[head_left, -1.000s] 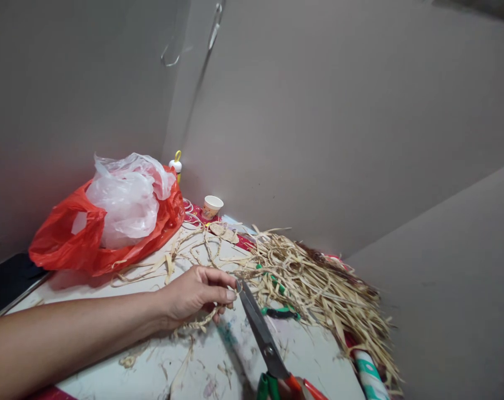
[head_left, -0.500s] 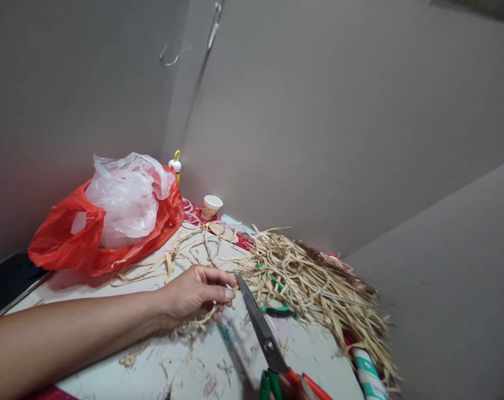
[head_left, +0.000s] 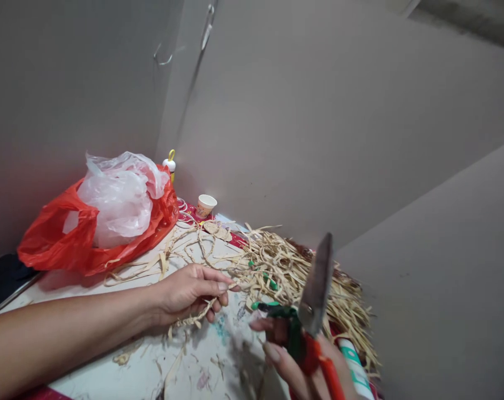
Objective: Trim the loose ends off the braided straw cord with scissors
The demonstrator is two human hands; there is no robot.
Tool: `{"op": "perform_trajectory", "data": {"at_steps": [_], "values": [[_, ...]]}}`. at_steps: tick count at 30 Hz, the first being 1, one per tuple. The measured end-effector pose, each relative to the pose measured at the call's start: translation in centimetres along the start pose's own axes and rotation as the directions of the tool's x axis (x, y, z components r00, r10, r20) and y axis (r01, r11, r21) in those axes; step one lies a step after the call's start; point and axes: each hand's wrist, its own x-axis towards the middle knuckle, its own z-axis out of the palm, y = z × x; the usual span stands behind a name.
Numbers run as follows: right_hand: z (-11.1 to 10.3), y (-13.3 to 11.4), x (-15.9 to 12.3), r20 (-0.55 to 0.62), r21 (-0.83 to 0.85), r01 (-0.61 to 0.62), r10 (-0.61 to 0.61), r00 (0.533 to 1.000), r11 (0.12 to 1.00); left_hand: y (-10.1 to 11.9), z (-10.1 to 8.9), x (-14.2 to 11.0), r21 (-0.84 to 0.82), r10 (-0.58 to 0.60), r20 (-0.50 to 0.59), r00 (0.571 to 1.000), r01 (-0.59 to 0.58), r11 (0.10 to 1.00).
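Observation:
Between the thumb and fingers of my left hand (head_left: 199,291) is a braided straw cord (head_left: 197,318), its rough length trailing below the palm toward the table. My right hand (head_left: 295,355) is curled around the handles of a pair of scissors (head_left: 318,283); these have red-orange and green-black grips and are somewhat blurred. The blades point up and away from the cord. Just beyond my right hand, green-and-black-handled pliers or cutters (head_left: 268,305), partly covered, lie at the edge of a heap of dry straw strips (head_left: 293,266).
On the left sits a red plastic bag (head_left: 60,233) with a white plastic bag (head_left: 118,205) in it. A paper cup (head_left: 205,205) and a yellow-looped bottle (head_left: 169,162) stand at the back near the wall. A green-and-white roll (head_left: 354,366) lies at right. Scraps litter the white tabletop (head_left: 151,361).
My right hand has come up into view and swung the scissors away from the left hand, blades now upward. The left hand still pinches the cord. The whole view has shifted slightly.

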Motion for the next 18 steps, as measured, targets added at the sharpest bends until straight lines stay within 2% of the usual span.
{"op": "perform_trajectory", "data": {"at_steps": [1,6,8,11,13,15,18], "values": [[0.4,-0.5,0.8,-0.063,0.017,-0.006,0.007,0.998,1.000,0.0,0.2,-0.2,0.015,-0.002,0.014,1.000,0.002,1.000],[2.4,-2.5,4.2,-0.195,0.133,-0.027,0.053,0.979,0.991,-0.1,0.7,-0.6,0.113,0.061,0.073,0.995,-0.069,0.991],[2.9,-2.8,5.2,-0.187,0.205,-0.034,0.073,0.980,0.978,-0.1,0.7,-0.6,0.118,0.082,0.092,0.992,-0.092,0.989],[3.4,-2.4,6.3,-0.094,0.348,-0.059,0.098,0.991,0.936,-0.1,0.5,-0.5,0.123,0.086,0.084,0.993,-0.096,0.988],[3.3,-1.9,6.8,-0.076,0.416,-0.065,0.106,0.991,0.907,0.0,0.4,-0.4,0.136,0.069,0.078,0.995,-0.079,0.988],[3.0,-1.6,7.3,-0.112,0.449,-0.038,0.099,0.989,0.893,0.0,0.2,-0.3,0.178,0.069,0.077,0.995,-0.082,0.981],[2.0,-1.8,7.9,-0.208,0.495,0.041,0.073,0.975,0.868,0.2,0.1,-0.2,0.317,0.138,0.040,0.990,-0.144,0.938]]}}
